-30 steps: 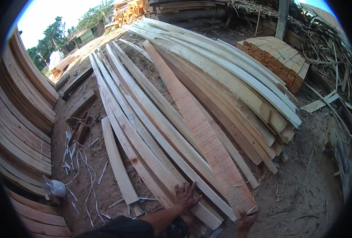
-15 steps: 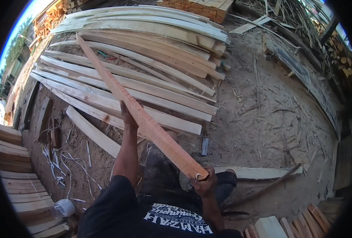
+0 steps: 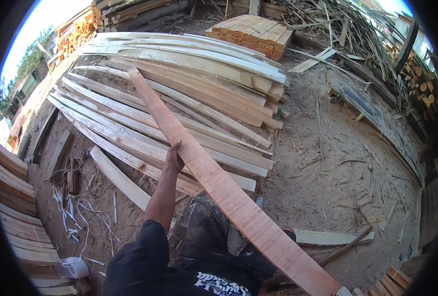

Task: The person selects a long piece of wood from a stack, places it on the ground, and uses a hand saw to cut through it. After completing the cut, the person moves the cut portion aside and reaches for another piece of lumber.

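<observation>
A long reddish-brown plank (image 3: 238, 200) slants across the middle of the view, from the stacked boards down to the lower right edge. My left hand (image 3: 175, 157) grips it by its left edge, about halfway along, with the thumb showing on top. The plank's broad sawn face is turned up toward me. Its near end runs to the bottom of the picture. My right hand is out of sight there. Below the plank on the ground lie several long pale boards (image 3: 115, 133), spread side by side.
A neat stack of short planks (image 3: 248, 34) stands at the back. More boards (image 3: 19, 217) are piled at the left edge, beside a white plastic container (image 3: 76, 267) and a loose white cord (image 3: 100, 213). A pale board (image 3: 327, 238) lies on the dirt at right.
The plank has shifted right and toward me, and its broad face has turned up. My left hand has moved with it. My right hand has gone out of the picture.
</observation>
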`<act>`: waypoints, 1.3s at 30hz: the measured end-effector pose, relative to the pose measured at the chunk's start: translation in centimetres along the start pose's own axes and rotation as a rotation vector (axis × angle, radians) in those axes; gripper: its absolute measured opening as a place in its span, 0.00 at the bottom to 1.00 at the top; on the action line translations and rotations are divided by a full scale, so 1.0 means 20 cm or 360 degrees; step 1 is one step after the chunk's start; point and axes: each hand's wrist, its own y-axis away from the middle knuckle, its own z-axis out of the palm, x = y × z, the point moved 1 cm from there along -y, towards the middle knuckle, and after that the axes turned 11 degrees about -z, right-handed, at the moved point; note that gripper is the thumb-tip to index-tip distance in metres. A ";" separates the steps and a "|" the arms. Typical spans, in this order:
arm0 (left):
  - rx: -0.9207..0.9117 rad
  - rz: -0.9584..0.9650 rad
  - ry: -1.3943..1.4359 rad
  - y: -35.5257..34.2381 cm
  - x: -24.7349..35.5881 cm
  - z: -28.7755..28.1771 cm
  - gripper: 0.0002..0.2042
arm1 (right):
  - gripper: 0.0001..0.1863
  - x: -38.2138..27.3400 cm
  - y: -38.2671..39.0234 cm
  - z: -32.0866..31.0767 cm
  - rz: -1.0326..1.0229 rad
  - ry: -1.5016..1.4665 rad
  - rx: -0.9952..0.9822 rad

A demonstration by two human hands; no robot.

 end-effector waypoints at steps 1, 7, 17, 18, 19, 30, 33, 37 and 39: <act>0.0039 -0.0015 0.0034 -0.03 -0.03 0.00 0.22 | 0.31 0.05 0.06 -0.16 0.0661 -0.0507 0.0547; 0.0159 -0.0465 -0.0044 0.05 -0.58 0.09 0.31 | 0.29 0.31 0.10 -0.10 0.0224 -0.1298 0.1200; -0.0002 -0.1071 0.0294 0.93 -1.52 0.23 0.27 | 0.31 0.55 -0.36 0.33 0.0262 -0.1152 0.1830; -0.0087 -0.1066 0.0191 1.03 -1.57 0.25 0.27 | 0.30 0.57 -0.41 0.21 0.0274 -0.1119 0.1770; -0.0055 -0.1162 0.0245 1.12 -1.60 0.27 0.26 | 0.30 0.59 -0.45 0.12 0.0232 -0.1076 0.1824; 0.0030 -0.1423 0.0034 1.22 -2.07 0.35 0.21 | 0.22 0.77 -0.79 0.69 0.0353 -0.1092 0.1239; -0.0071 -0.1397 0.0096 1.10 -2.14 0.39 0.21 | 0.22 0.87 -0.73 0.67 0.0676 -0.1255 0.0989; -0.0128 -0.1549 -0.0194 1.00 -2.15 0.45 0.29 | 0.26 1.12 -0.26 0.61 0.0999 0.0498 0.0941; -0.0189 -0.1537 -0.0513 0.97 -2.12 0.48 0.36 | 0.35 1.25 0.08 0.65 0.1266 0.0959 0.0919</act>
